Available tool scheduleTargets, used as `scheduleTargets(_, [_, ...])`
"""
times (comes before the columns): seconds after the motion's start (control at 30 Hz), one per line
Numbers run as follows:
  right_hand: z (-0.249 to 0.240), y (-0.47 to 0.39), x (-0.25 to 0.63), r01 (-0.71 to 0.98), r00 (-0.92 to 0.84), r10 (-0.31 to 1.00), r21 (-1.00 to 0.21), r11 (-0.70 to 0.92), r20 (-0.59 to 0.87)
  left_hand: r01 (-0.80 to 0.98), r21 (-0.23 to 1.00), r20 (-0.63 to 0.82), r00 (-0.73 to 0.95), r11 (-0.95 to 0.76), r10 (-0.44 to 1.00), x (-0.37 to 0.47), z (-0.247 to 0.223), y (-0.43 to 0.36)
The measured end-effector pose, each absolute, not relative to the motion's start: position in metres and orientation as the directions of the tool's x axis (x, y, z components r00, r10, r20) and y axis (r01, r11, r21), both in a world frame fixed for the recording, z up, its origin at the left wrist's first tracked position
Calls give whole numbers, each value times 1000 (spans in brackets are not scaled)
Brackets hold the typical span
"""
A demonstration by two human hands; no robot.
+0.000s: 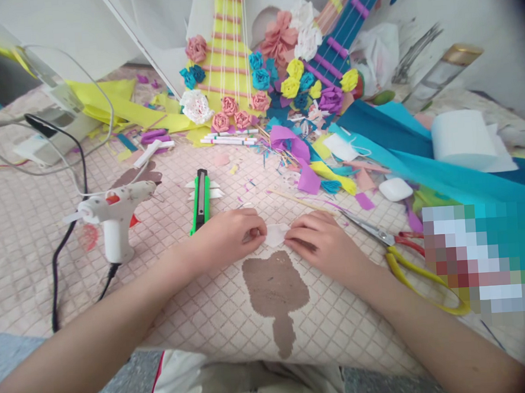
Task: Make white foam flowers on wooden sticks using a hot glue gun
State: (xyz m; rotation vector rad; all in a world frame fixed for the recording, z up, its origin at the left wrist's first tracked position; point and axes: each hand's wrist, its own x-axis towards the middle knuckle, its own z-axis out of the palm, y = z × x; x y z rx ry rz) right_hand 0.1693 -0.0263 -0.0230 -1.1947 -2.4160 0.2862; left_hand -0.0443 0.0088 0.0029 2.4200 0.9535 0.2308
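the quilted table cover (194, 325) is strewn with paper offcuts; at its far side stand a yellow guitar shape (226, 86) and a blue guitar shape (345, 31), both looking well advanced, with strings, crossbars and crinkled flowers already on them; scissors (384, 237) lie to the right and a glue gun (116, 223) to the left, both untouched; between the hands, near the middle of the cover, is a small white piece (275, 236), plain and bare, so its own work seems barely begun; the left hand (233, 231) has thumb and finger together, pinching its left edge; the right hand (322, 237) pinches the opposite edge, fingertips likewise together; a green cutter (200, 203), the smaller tool, lies just beyond the left wrist, unheld.
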Motion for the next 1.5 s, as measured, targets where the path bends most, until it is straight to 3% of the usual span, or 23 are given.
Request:
scheduleTargets(0.53, [-24, -26, 170, 701, -545, 785, -353, 620, 295, 530, 562, -69, 795, -635, 602, -44, 5, 10])
scheduleTargets(1.13, [-24, -26, 169, 708, -544, 789, -349, 614, 285, 541, 585, -1, 745, -604, 667, -40, -8, 10])
scheduleTargets(1.5, [-23, -26, 169, 706, -544, 788, -352, 615, 288, 573, 597, -31, 716, -562, 698, -37, -4, 7])
